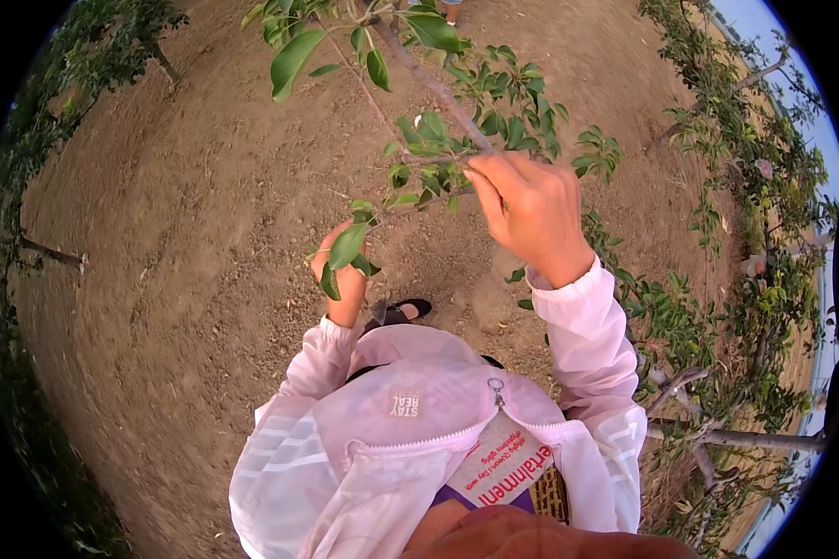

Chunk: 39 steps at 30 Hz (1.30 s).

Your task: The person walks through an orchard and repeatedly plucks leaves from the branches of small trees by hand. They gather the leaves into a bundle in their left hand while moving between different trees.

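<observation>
My right hand (531, 202) is closed around a woody tree branch (447, 101) where side twigs fork off, right of the middle. Lower and to the left, my left hand (342, 269) is raised behind a leafy twig tip; green leaves (348, 244) cover part of its fingers. Whether that hand grips the twig or holds something else cannot be made out. A small dark pointed thing (379, 311) shows just below its wrist, too unclear to name. The branch runs up to the top edge and bears broad green leaves (297, 64).
Leafy trees (762, 279) stand along the right side, with bare limbs (755, 440) at lower right. More trees (105, 63) line the left. Brown soil (203, 209) lies below. Part of another person (452, 12) shows at the top edge. My shoe (414, 308) is under the branch.
</observation>
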Available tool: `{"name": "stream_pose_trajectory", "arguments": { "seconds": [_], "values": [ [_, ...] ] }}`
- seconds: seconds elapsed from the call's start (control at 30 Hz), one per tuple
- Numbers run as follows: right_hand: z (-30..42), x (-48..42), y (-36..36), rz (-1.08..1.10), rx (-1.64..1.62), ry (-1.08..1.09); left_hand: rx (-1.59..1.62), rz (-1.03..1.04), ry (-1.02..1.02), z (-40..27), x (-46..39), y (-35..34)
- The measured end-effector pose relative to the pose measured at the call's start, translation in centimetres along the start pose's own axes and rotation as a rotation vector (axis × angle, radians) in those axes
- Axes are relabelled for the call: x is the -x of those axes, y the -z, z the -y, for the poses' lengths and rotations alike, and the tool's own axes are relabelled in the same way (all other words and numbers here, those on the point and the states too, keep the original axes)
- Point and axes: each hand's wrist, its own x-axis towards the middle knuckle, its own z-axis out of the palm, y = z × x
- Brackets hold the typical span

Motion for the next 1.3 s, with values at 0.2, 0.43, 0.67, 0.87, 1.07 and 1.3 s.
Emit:
{"name": "stream_pose_trajectory", "arguments": {
  "seconds": [0.2, 0.43, 0.67, 0.87, 1.07, 1.3],
  "values": [
    [0.6, 1.5, 0.9, 0.083, -0.253, -0.085, -0.184, 0.031, -0.120, -3.3, -0.6, -1.0],
    [1.2, 1.3, 3.5, 0.526, -0.486, -0.278, -0.182, -0.001, -0.145, -5.1, -1.6, -1.7],
    [3.3, 2.1, -2.0, 0.126, -0.410, -0.134, 0.154, 0.009, -0.003, -5.4, -3.8, -1.7],
    [4.9, -0.1, -2.8, 0.044, -0.303, 0.043, -0.053, 0.010, -0.141, -4.8, -6.1, -1.9],
    [5.6, -2.1, -3.0, 0.002, -0.342, 0.030, 0.058, 0.164, 0.085, -5.5, -7.9, -3.3],
    [6.4, -3.9, -2.0, -0.006, -0.363, -0.014, 0.088, 0.253, -0.260, -3.8, -11.8, -4.9]
  ]
}}
